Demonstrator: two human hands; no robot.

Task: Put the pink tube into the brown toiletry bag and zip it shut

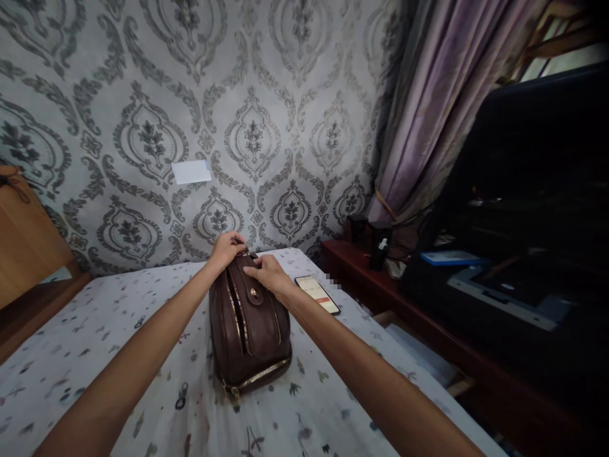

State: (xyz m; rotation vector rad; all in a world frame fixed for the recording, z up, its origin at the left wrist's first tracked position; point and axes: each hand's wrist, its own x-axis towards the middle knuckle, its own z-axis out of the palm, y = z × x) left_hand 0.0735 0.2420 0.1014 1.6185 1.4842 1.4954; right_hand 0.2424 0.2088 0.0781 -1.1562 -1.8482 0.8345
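A dark brown leather bag [261, 317] with gold zippers lies on a bed. One long zipper along its top gapes partly apart, and a strap tab with a gold stud runs beside it. At the bag's far end my left hand [228, 251] has its fingers closed on the bag near some small metal hardware; the exact part is hidden. My right hand [270, 274] grips the upper right side, thumb on top and fingers curled out of sight. Gold zipper pulls [232, 392] hang at the near corner.
Right of the bag, a phone [318, 293] with a lit screen lies on the patterned sheet [162, 381]. A dark red wooden ledge [409, 304] carries small black items and a large black screen [523, 209]. Wooden furniture [33, 235] stands left; a patterned wall rises behind.
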